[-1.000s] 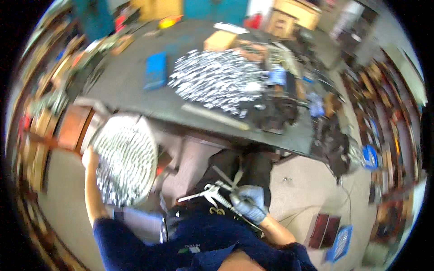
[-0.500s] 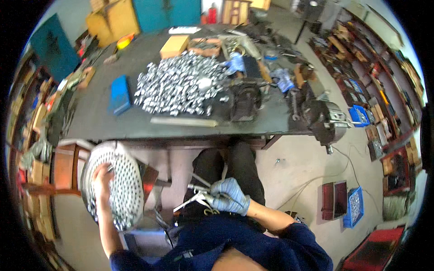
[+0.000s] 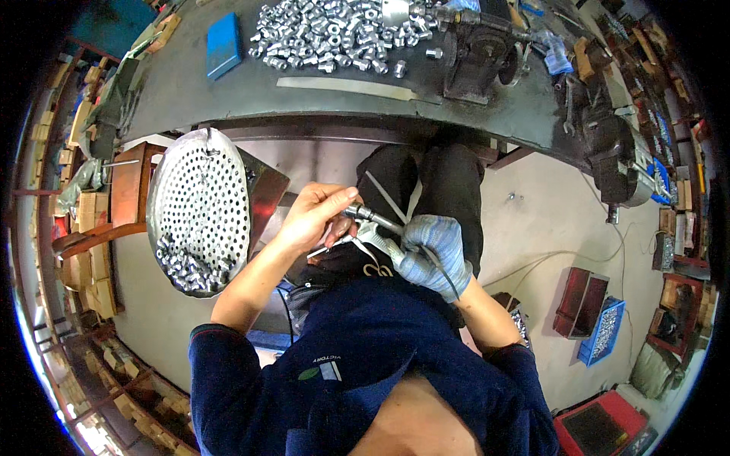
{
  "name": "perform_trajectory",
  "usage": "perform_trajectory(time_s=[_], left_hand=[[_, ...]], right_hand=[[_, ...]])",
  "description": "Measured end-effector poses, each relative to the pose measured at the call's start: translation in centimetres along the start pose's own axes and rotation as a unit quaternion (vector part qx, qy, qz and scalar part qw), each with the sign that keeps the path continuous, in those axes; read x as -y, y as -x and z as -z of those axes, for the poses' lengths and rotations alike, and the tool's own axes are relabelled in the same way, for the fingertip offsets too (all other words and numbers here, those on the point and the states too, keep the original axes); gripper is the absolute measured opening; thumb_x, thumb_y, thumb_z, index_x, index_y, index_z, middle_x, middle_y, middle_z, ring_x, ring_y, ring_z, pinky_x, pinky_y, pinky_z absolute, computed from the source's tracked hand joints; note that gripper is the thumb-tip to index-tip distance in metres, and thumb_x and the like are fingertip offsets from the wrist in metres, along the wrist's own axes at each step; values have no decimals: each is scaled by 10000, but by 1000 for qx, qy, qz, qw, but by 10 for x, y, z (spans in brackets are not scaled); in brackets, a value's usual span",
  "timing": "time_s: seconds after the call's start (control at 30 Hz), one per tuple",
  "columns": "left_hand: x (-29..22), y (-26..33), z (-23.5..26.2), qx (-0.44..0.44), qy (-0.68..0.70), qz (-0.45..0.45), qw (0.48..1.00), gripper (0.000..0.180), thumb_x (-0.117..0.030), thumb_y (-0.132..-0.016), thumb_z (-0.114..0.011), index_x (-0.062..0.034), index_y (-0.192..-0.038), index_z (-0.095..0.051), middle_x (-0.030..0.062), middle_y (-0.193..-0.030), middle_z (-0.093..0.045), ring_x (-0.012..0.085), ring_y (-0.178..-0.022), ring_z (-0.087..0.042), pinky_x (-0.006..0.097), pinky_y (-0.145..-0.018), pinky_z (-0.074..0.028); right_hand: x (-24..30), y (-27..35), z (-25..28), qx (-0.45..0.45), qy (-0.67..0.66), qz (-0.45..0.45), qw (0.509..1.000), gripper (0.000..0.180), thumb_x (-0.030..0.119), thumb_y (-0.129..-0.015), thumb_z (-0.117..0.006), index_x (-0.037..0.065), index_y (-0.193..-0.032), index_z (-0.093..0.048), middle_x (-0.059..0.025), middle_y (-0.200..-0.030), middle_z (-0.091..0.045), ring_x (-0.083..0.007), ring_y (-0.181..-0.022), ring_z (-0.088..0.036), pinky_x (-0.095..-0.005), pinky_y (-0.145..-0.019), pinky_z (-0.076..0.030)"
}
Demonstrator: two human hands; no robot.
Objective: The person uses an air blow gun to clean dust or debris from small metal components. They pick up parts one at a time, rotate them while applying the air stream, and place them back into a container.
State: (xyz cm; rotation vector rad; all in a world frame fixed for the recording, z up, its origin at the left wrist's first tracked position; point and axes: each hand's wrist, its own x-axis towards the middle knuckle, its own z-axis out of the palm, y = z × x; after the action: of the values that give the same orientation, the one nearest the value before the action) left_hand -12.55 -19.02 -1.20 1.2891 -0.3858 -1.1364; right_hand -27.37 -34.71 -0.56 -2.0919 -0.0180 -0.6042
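My bare left hand [image 3: 323, 216] pinches a small shiny metal fitting [image 3: 352, 210] between thumb and fingers, above my lap. The fitting meets the tip of a slim metal handheld tool [image 3: 385, 222], a thin dark cord trailing from its rear. My right hand [image 3: 436, 254], in a blue-grey knitted glove, is wrapped round that tool. Whether the tip sits inside the fitting is hard to make out. Left of my left hand, a round perforated metal pan [image 3: 201, 194] tilts toward me, with several similar fittings [image 3: 190, 266] gathered at its near edge. White-and-metal parts [image 3: 369, 247] lie below the tool.
Ahead stands a dark workbench [image 3: 182, 95] with a heap of metal fittings [image 3: 327, 34], a blue box [image 3: 223, 45], a flat metal bar [image 3: 346, 87] and a vise [image 3: 475, 61]. A blue crate [image 3: 602, 332] of small parts and cables lie on the floor at right.
My left hand has left the perforated pan and come right to the tool, a fitting in its fingers. My right hand still grips the tool. The whole view has tipped downward.
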Motion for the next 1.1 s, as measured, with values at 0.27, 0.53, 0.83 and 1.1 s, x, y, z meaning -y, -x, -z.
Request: perform_trajectory(time_s=[0.27, 0.53, 0.83, 1.1], left_hand=[[-9, -4, -6, 9, -124, -42, 991, 166, -83, -836, -628, 52, -932, -628, 79, -760, -635, 110, -601, -595, 223, -576, -480], [-9, -11, -6, 65, -87, 5, 994, 218, -31, -829, -623, 33, -1028, -559, 85, -823, -619, 132, -717, -612, 247, -628, -488], [-3, -18, 21, -125, -541, -236, 797, 216, 14, -592, -657, -26, -803, -635, 60, -666, -526, 132, -546, -500, 247, -506, -404], [8, -18, 23, -130, -563, -262, 773, 260, 40, -532, -631, -42, -779, -633, 61, -620, -458, 179, -529, -473, 278, -485, -378]], right_hand=[[-14, 1, -4, 16, 17, -3, 1000, 256, 202, -671, -739, 95, -531, -554, -113, -498, -490, -289, -455, -529, -350, -436, -410], [-25, 5, -10, -29, -77, -65, 995, 250, 158, -683, -737, 88, -540, -544, -107, -482, -464, -251, -410, -477, -324, -422, -378], [3, 11, 10, -41, -128, 24, 991, 281, 177, -585, -751, 153, -558, -473, -34, -496, -458, -234, -429, -481, -321, -399, -387], [12, 7, 16, 81, -135, 21, 987, 162, 157, -584, -727, 109, -623, -578, -55, -518, -483, -240, -451, -514, -338, -431, -416]])
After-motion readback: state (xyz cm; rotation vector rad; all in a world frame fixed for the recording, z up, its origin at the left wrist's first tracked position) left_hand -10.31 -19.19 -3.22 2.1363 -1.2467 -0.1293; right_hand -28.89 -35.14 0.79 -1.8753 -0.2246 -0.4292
